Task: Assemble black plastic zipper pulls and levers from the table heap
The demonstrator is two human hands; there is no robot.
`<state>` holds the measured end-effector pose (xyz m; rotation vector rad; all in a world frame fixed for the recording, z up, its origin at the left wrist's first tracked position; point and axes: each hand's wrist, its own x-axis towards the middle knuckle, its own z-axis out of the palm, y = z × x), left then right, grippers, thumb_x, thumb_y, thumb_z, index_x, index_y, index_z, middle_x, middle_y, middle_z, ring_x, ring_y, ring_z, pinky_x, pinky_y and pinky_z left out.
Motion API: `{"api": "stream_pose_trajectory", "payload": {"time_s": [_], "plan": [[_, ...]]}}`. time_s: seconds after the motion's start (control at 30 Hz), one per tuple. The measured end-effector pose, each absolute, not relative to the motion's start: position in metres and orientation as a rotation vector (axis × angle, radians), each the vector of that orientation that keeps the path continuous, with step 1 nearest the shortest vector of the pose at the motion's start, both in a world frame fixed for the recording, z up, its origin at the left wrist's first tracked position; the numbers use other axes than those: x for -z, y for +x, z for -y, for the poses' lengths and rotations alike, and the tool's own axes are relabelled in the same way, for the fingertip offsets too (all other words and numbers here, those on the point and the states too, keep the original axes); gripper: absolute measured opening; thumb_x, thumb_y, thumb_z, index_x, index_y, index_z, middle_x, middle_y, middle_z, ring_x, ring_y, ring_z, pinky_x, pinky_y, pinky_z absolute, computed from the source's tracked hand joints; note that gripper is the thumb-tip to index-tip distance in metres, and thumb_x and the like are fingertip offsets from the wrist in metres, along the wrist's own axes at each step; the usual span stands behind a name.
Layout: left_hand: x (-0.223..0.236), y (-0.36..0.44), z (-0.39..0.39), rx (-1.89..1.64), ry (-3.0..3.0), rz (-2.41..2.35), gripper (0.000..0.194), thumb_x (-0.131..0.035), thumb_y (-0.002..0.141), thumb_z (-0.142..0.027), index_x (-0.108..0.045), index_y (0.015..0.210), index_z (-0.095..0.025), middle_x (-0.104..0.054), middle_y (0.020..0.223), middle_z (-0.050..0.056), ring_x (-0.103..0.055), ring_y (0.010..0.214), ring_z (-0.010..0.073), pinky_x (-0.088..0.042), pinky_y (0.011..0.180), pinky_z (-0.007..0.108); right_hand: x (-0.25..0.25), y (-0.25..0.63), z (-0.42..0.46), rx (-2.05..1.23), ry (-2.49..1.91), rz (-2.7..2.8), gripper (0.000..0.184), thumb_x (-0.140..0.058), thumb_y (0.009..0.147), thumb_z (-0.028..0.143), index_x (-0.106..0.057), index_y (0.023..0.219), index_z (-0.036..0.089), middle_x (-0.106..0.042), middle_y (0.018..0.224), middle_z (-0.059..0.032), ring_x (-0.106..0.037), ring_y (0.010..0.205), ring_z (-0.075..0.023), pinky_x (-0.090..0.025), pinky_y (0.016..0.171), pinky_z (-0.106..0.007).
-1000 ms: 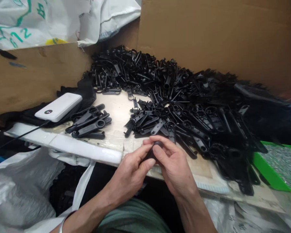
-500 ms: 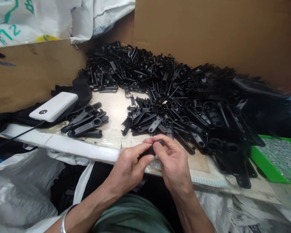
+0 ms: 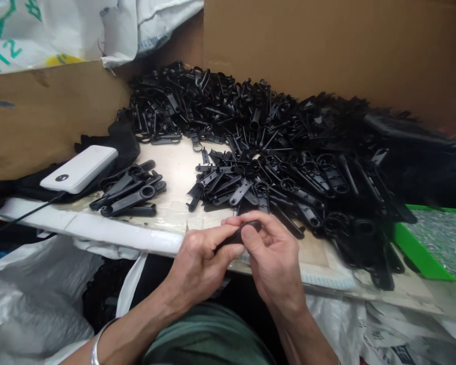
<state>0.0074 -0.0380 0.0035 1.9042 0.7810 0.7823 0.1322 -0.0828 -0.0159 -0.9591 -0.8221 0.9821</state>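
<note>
Both hands meet at the front edge of the table around one black plastic part (image 3: 234, 237). My left hand (image 3: 202, 258) is closed on its near end, thumb below and fingers over the top. My right hand (image 3: 272, 249) pinches the far end, its thumb pressed on the part. Most of the part is covered by the fingers. Just beyond the hands lie loose black plastic pieces (image 3: 241, 191), flat and elongated, some with a ring at one end. To the left sits a small group of similar black parts (image 3: 131, 195).
A large heap of black pieces (image 3: 213, 101) lies against the cardboard wall (image 3: 327, 45). At the right stands a green tray (image 3: 410, 248) of small metal pins or screws (image 3: 443, 241). A white power bank (image 3: 79, 168) with a cable is at the left. White sacks (image 3: 34, 299) hang below the table edge.
The view has shifted slightly to the right. Both hands keep their hold on the black part, and a little more of it shows between the fingers.
</note>
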Motion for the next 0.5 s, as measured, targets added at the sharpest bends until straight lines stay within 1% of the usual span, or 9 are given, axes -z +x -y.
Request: {"api": "stream_pose_trajectory", "payload": {"time_s": [0.13, 0.2, 0.3, 0.4, 0.5], "plan": [[0.0005, 0.0105, 0.0356, -0.766, 2.005, -0.852, 0.018, -0.059, 0.088, -0.017, -0.071, 0.101, -0.016, -0.072, 0.086, 0.0, -0.065, 0.073, 0.0125, -0.044, 0.066, 0.021, 0.0213, 0.1298, 0.078, -0.981, -0.917, 0.775, 0.007, -0.066, 0.09, 0.022, -0.067, 0.096, 0.023, -0.071, 0.096, -0.0053, -0.067, 0.089, -0.0195, -0.053, 0.083, -0.033], [0.0014, 0.0116, 0.0334, -0.758, 1.948, -0.817, 0.019, -0.058, 0.089, -0.018, -0.071, 0.102, -0.017, -0.072, 0.089, 0.0, -0.066, 0.08, 0.0136, -0.045, 0.069, 0.02, 0.0215, 0.1311, 0.0777, -0.978, -0.9, 0.77, 0.007, -0.066, 0.09, 0.021, -0.067, 0.097, 0.023, -0.071, 0.097, -0.0054, -0.066, 0.092, -0.0196, -0.052, 0.086, -0.034], [-0.0006, 0.0109, 0.0316, -0.772, 1.824, -0.747, 0.02, -0.059, 0.089, -0.022, -0.069, 0.107, -0.02, -0.072, 0.1, -0.001, -0.065, 0.092, 0.0148, -0.047, 0.077, 0.019, 0.0191, 0.1352, 0.0816, -0.989, -0.846, 0.765, 0.009, -0.065, 0.09, 0.021, -0.067, 0.098, 0.023, -0.07, 0.101, -0.0052, -0.065, 0.097, -0.0199, -0.05, 0.091, -0.036], [-0.0038, 0.0099, 0.0332, -0.757, 1.803, -0.714, 0.021, -0.06, 0.089, -0.027, -0.07, 0.106, -0.021, -0.073, 0.098, -0.001, -0.066, 0.084, 0.0144, -0.048, 0.071, 0.02, 0.0172, 0.1376, 0.0857, -1.028, -0.831, 0.78, 0.01, -0.066, 0.089, 0.02, -0.067, 0.099, 0.023, -0.071, 0.102, -0.0053, -0.065, 0.098, -0.021, -0.052, 0.089, -0.036], [-0.0051, 0.0127, 0.0349, -0.752, 1.916, -0.777, 0.019, -0.059, 0.089, -0.024, -0.072, 0.101, -0.018, -0.074, 0.095, 0.002, -0.067, 0.08, 0.0165, -0.048, 0.068, 0.022, 0.0182, 0.1359, 0.0835, -1.004, -0.863, 0.73, 0.008, -0.067, 0.088, 0.021, -0.067, 0.096, 0.022, -0.072, 0.096, -0.0049, -0.067, 0.093, -0.0207, -0.053, 0.086, -0.036]]}}
